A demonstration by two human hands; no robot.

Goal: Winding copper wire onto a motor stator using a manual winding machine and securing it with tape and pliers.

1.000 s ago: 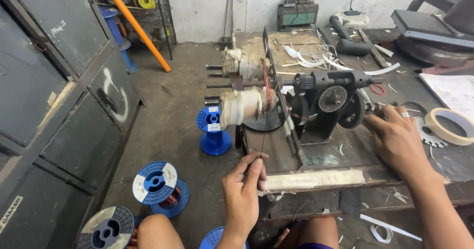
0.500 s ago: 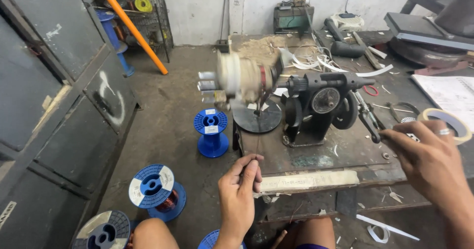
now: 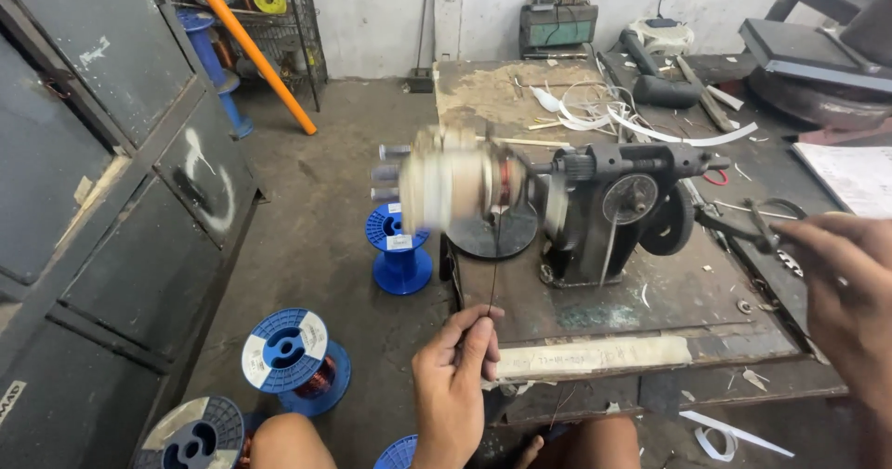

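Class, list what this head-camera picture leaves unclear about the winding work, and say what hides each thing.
- Spinning former: motion blur hides its shape and windings.
- Right hand: blurred and cut off by the right edge; its grip on the crank handle is unclear.
- Wire: too thin to follow between the left hand and the former.
- Floor spool: cut off by the bottom edge.

The winding machine [image 3: 609, 211] stands on the desk [image 3: 669, 306], its coil [image 3: 455, 188] jutting past the left edge. Spools [image 3: 400, 246] sit on the floor [image 3: 334, 199] to the left, cabinets [image 3: 102, 199] beyond them. Behind the machine lie strips [image 3: 650, 130].
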